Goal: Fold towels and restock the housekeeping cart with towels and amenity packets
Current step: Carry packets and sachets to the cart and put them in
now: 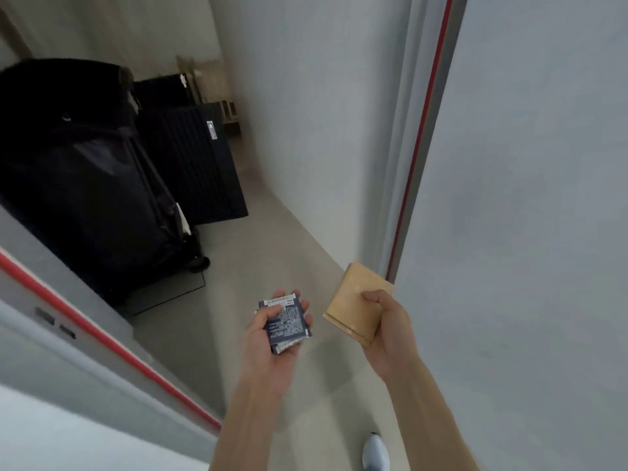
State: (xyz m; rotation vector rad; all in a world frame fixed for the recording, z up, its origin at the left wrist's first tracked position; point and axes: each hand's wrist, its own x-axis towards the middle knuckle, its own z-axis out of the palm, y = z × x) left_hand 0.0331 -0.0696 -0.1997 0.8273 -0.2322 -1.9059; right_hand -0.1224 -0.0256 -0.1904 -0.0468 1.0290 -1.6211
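The left hand (272,338) is cupping a fanned stack of dark amenity packets (284,323), likely light, slick and prone to sliding, while the right hand (387,329) is pinching a stiff-looking tan box (355,302) by its near corner.

This looks like a back hallway or storage spot in a hotel or big building. The walls (306,96) are plain and pale, and the floor (272,249) is smooth and grey. A red stripe (421,137) runs down a door edge. A big black bag on wheels (78,185) stands by the wall, next to a black ribbed box (197,164).
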